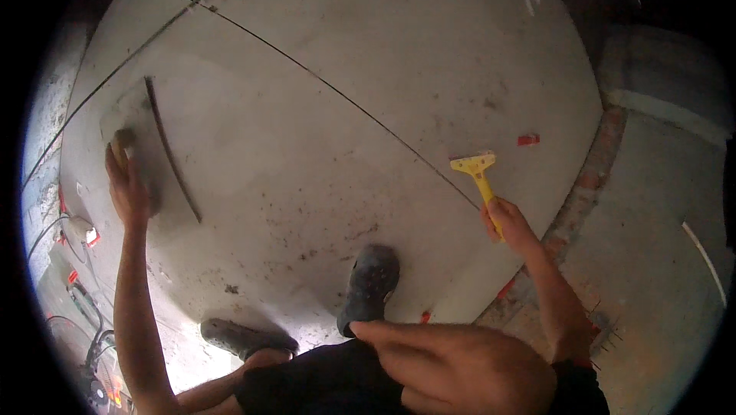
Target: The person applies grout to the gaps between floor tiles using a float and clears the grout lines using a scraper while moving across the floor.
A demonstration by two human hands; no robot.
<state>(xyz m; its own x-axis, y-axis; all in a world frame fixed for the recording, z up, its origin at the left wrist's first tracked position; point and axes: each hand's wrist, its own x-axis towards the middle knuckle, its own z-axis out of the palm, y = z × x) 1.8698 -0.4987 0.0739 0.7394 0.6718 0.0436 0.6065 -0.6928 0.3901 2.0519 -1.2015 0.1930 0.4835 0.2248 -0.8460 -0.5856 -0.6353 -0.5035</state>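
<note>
My right hand (512, 223) is closed round the handle of a yellow scraper (477, 165), its wide head pointing away from me just above or on the large pale floor tiles (307, 147). A dark joint line (337, 89) between the tiles runs diagonally up to the scraper. On the left, my left hand (129, 185) reaches down to the tile with bent fingers round a tan, rounded piece (123, 141); what it belongs to is too dim to make out. Just right of that hand lies a long, curved dark streak (170, 147).
Dark crumbs (299, 239) and smudges mark the tile before my dark clogs (369, 277). A small red piece (528, 140) lies beyond the scraper. At the right, the tile ends at a rough strip (590, 170) beside bare concrete. Cables and tools (90, 331) lie at lower left.
</note>
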